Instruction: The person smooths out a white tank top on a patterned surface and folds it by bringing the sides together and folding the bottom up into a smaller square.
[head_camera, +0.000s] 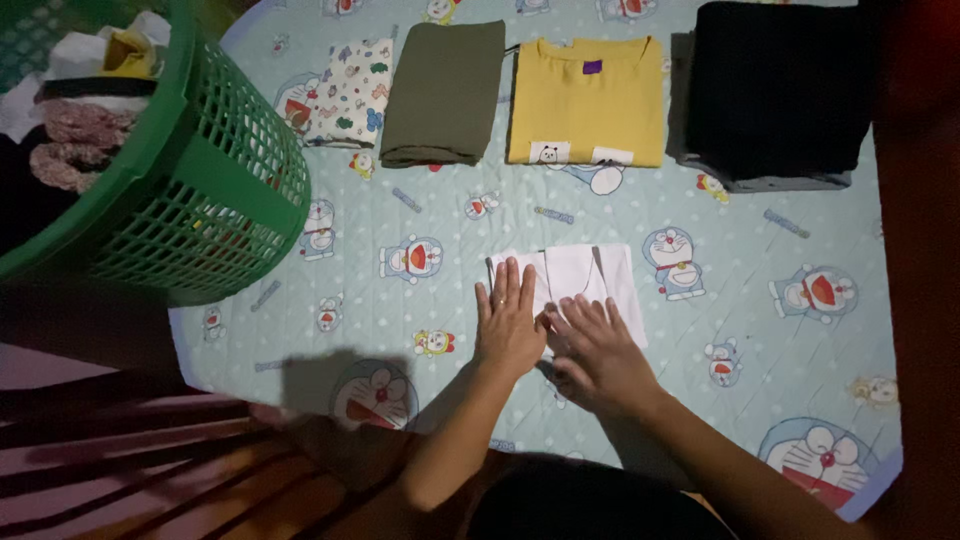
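While both our hands lie flat and spread on the white garment (585, 275), we judge the fold is being pressed smooth on the cartoon-print blanket (420, 300). Our left hand (507, 325) covers its near left corner; our right hand (598, 350) overlaps the near edge, fingers open, pinching nothing. Next likely calls for a firm, even crease. Folded shirts line the far edge: olive (445, 90), yellow (588, 100).
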